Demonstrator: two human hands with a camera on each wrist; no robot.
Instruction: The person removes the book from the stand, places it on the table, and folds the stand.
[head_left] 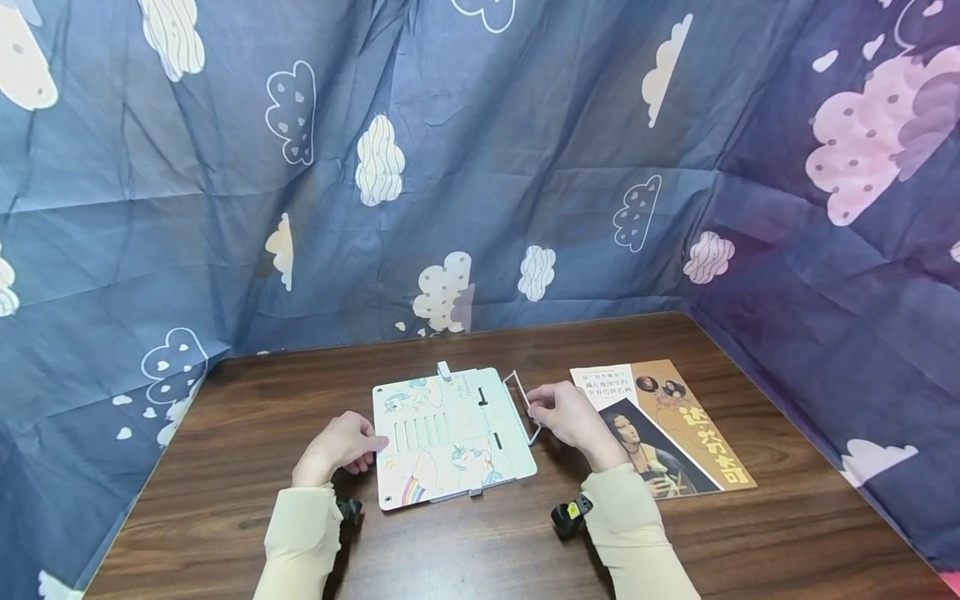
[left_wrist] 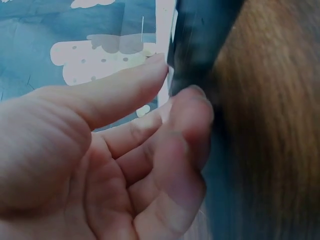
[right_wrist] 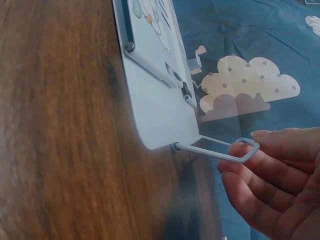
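The white book stand (head_left: 441, 477) lies flat on the desk (head_left: 480, 554), its printed side up. At its left edge the left hand (head_left: 337, 446) has the thumb over the rim and the fingers bent beneath, pinching it; the left wrist view is dark and blurred there, so how firmly is hard to judge. Off the stand's right edge, the right hand (head_left: 573, 421) pinches the outer end of the wire loop (right_wrist: 210, 153) between thumb and fingers, the other fingers loosely bent. The picture sheet (head_left: 720, 429) lies to the right of the stand, partly behind the right wrist. If the loop were pulled sideways rather than turned, its ends could spring from their sockets; a weak left pinch could let the stand skid or twist.
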